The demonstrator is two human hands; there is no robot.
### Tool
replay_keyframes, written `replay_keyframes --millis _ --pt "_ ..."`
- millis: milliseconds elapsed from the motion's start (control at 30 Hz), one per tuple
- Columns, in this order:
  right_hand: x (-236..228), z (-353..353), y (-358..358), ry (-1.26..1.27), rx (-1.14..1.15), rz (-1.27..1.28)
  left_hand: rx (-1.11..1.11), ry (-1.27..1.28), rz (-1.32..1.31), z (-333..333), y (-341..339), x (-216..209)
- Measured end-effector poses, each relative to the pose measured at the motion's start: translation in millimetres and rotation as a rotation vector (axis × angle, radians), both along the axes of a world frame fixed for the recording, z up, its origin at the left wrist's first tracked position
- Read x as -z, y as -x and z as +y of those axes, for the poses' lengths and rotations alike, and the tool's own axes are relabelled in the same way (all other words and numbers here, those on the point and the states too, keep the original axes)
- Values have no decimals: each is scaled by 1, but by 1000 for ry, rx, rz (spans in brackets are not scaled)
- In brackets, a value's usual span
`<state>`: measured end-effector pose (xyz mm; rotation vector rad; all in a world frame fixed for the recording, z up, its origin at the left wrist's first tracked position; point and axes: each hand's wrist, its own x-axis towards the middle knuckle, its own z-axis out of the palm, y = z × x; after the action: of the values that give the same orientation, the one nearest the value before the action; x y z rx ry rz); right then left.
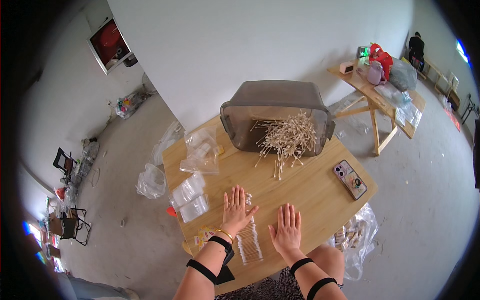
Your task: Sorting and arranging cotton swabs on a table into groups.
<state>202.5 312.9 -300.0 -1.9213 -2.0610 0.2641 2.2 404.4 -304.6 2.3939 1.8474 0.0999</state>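
Note:
My left hand [237,214] lies palm down on the wooden table [310,200], fingers stretched out. Its thumb side reaches over the upper end of a column of cotton swabs [250,242] laid side by side. To the right of that column, my right hand [286,231] is also flat on the wood, thumb spread from the fingers and nothing held. Beyond both hands, a grey translucent plastic bin [272,92] rests on its side with its mouth toward me. A heap of loose cotton swabs [292,135] fills part of it and spills over its rim.
Small clear bags [192,205] and larger clear bags [202,150] lie along the table's left side. A phone [350,179] sits near the right edge. Below that edge hangs a plastic bag of packed swabs [352,235]. A folding table [375,95] stands far right; a person [416,47] is beyond.

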Motion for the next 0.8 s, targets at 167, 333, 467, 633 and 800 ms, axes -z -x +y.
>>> replay_keyframes --millis 167,333,467,633,800 --pt "0 0 1 7 -4 -24 22 50 15 -10 4 -3" --pt "2 0 0 -10 -1 -11 -14 138 -193 -9 11 1" --pt "0 0 -1 -23 0 5 -93 -84 -584 -14 19 2" --pt "5 9 -7 -76 -9 298 -168 -121 -807 -15 26 3" --pt "-24 62 24 -124 -243 733 -226 -119 -965 -14 28 10"
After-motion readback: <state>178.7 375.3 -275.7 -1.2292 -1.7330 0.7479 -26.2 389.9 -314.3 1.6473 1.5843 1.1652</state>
